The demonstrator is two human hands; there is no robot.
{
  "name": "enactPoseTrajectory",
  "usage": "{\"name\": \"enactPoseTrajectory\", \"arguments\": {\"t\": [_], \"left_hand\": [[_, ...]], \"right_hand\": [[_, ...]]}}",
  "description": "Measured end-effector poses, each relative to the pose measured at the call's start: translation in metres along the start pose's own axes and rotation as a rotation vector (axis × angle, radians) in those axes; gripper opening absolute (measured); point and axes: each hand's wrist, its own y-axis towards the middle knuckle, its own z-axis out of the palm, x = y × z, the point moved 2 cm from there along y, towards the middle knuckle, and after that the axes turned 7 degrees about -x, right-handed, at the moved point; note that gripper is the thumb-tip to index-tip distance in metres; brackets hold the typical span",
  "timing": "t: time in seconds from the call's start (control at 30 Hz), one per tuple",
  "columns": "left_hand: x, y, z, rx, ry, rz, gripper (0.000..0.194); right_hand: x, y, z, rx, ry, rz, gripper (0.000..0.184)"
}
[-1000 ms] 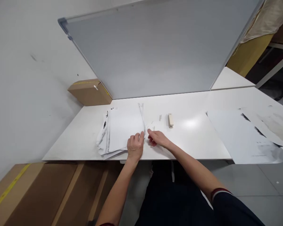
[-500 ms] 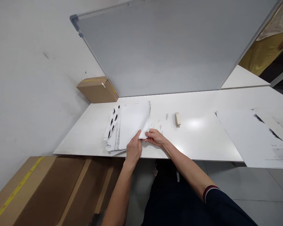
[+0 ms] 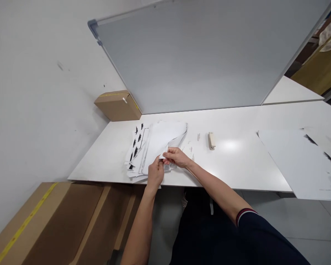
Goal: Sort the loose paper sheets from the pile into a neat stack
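Note:
A loose stack of white paper sheets (image 3: 164,134) lies on the white table, several with black marks along the left side. My right hand (image 3: 177,157) pinches the near right corner of the top paper, which curls up off the stack. Close against it, my left hand (image 3: 156,171) is closed at the same lifted corner, fingertips on the paper's edge. How many sheets are between the fingers cannot be made out. To the right of the hands lies a small beige stapler (image 3: 211,141), untouched.
A whiteboard (image 3: 187,59) stands along the table's back edge. Behind the stack on the left is a cardboard box (image 3: 118,106); larger cartons (image 3: 63,221) sit below. More paper sheets (image 3: 289,158) overhang the front edge at right. Grey scuffs mark the white table (image 3: 237,165).
My right hand has moved left onto the stack's corner and grips it together with my left hand. The corner has lifted and curled inward. The camera view has shifted slightly left.

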Motion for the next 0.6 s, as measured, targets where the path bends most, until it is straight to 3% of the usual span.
{"name": "enactPoseTrajectory", "arguments": {"t": [0.23, 0.4, 0.53, 0.6], "left_hand": [[-0.004, -0.003, 0.006, 0.097, 0.205, 0.044, 0.03], [-0.009, -0.007, 0.017, 0.128, 0.372, 0.091, 0.031], [-0.014, -0.014, 0.018, 0.074, 0.408, 0.236, 0.031], [-0.013, -0.018, 0.011, 0.108, 0.336, 0.326, 0.035]], "right_hand": [[0.009, -0.008, -0.028, -0.049, -0.34, -0.145, 0.036], [0.014, 0.003, -0.027, -0.065, -0.449, -0.199, 0.034], [0.011, -0.022, -0.028, -0.135, -0.466, -0.179, 0.03], [0.009, -0.046, -0.034, -0.158, -0.446, -0.138, 0.029]]}}
